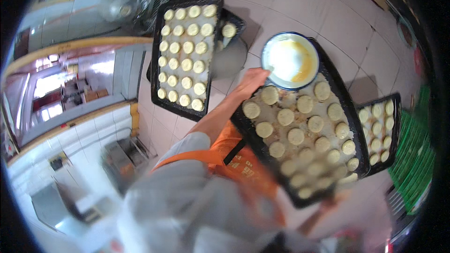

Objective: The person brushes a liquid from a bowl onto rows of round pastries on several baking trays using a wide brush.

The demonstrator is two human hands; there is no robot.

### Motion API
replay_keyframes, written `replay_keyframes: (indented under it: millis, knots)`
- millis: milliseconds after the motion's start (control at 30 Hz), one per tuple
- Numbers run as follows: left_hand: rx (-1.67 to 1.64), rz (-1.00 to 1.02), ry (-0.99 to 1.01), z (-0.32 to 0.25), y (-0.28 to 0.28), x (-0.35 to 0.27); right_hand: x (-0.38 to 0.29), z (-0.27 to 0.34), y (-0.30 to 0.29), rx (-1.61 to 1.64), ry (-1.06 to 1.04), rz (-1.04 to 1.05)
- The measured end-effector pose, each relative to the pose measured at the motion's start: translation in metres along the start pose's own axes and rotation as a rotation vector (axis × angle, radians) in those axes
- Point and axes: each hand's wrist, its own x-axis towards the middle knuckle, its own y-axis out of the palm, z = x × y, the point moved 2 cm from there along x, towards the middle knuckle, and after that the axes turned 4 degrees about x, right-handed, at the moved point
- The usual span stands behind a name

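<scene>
My left hand grips the rim of a white enamel bowl with a dark blue edge; yellowish liquid shows inside. The bowl overlaps the far end of a black baking tray lined with paper. Rows of round, pale dough pieces lie on the tray, blurred towards its near end. My right hand is a blur beside the tray's near right corner; its fingers and any hold on the tray cannot be made out.
Another black tray with rows of dough rounds stands at the left, above a further tray. A third tray is at the right, beside green slatted material. Pink floor tiles lie beyond. A wire-guarded fan is at upper left.
</scene>
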Motion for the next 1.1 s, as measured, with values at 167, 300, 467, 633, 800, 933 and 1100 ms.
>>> replay_keyframes:
  millis: [167,300,467,633,800,933,1100]
  knots:
    - [-0.205,-0.358,-0.011,0.06,-0.164,-0.046,-0.016,-0.03,0.123,-0.146,0.056,0.173]
    - [-0.511,-0.777,-0.086,0.087,-0.258,-0.083,-0.035,-0.085,0.273,-0.256,0.151,0.444]
    - [-0.767,-1.068,-0.061,0.177,-0.349,-0.104,-0.087,-0.202,0.494,-0.452,0.258,0.695]
    - [-0.902,-1.183,0.016,0.24,-0.399,-0.11,-0.135,-0.321,0.644,-0.764,0.322,0.94]
    - [-0.907,-1.252,-0.092,0.257,-0.415,-0.092,-0.103,-0.395,0.702,-0.915,0.306,1.083]
    - [-0.907,-1.242,-0.092,0.253,-0.403,-0.105,-0.104,-0.376,0.687,-0.861,0.15,1.036]
    - [-0.611,-1.21,-0.129,0.204,-0.392,-0.127,-0.186,-0.313,0.644,-0.369,0.399,0.974]
